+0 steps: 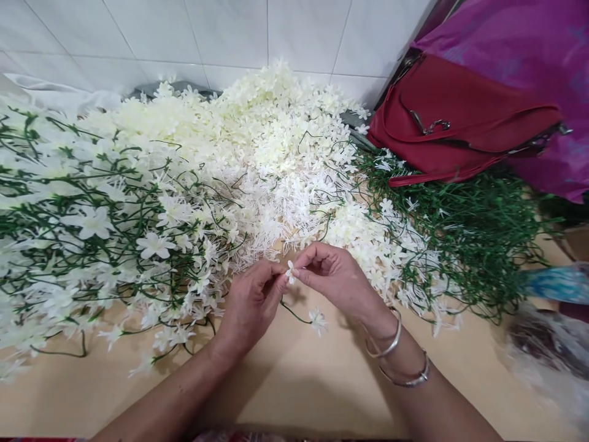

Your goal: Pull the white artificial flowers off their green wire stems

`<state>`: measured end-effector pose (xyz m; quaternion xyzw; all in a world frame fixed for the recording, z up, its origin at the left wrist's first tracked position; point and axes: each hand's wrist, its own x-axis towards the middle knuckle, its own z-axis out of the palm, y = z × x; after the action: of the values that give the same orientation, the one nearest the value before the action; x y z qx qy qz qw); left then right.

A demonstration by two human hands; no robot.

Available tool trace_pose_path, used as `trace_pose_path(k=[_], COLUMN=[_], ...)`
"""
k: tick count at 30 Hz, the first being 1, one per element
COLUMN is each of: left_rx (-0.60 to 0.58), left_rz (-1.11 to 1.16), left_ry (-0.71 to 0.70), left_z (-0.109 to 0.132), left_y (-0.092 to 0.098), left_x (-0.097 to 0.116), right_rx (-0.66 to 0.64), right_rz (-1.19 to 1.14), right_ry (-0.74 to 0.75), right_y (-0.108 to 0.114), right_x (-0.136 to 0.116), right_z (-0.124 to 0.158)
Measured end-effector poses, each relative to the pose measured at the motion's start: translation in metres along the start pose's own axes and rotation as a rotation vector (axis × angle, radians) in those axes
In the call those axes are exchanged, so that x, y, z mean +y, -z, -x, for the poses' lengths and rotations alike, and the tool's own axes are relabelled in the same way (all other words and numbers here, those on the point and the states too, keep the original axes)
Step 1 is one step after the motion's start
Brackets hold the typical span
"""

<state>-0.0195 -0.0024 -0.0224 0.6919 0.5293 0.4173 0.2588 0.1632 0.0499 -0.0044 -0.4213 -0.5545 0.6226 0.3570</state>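
My left hand pinches a green artificial flower stem, most of it hidden by the fingers. At its tip sits a small white flower, which the thumb and forefinger of my right hand grip from the other side. Below my hands, a branch of stem hangs out and ends in another white flower. Beyond the fingertips spreads a heap of loose white blossoms, with thin white stamen pieces at its near side.
Flowers on green stems are piled at the left. Bare green stems lie at the right under a red handbag and a purple bag. A clear plastic bag sits at the right edge. White tiled wall stands behind.
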Motion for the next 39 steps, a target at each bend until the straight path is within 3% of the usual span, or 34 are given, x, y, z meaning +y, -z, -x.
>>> trace_pose_path(k=[8, 13, 19, 26, 39], left_rx=[-0.004, -0.033, -0.053, -0.069, -0.107], left_rz=[0.064, 0.054, 0.064, 0.078, 0.037], left_ry=[0.04, 0.012, 0.056, 0.068, -0.005], left_z=[0.001, 0.001, 0.002, 0.002, 0.001], left_y=[-0.003, -0.002, -0.002, -0.002, -0.001], left_x=[-0.002, 0.002, 0.001, 0.0, -0.005], right_rx=[-0.064, -0.123, -0.171, -0.122, -0.171], right_rz=[-0.07, -0.03, 0.003, 0.066, 0.069], right_ry=[0.058, 0.023, 0.09, 0.052, -0.056], right_y=[0.007, 0.014, 0.02, 0.018, 0.015], right_x=[0.001, 0.0, 0.0, 0.001, -0.001], right_z=[-0.004, -0.003, -0.005, -0.004, -0.003])
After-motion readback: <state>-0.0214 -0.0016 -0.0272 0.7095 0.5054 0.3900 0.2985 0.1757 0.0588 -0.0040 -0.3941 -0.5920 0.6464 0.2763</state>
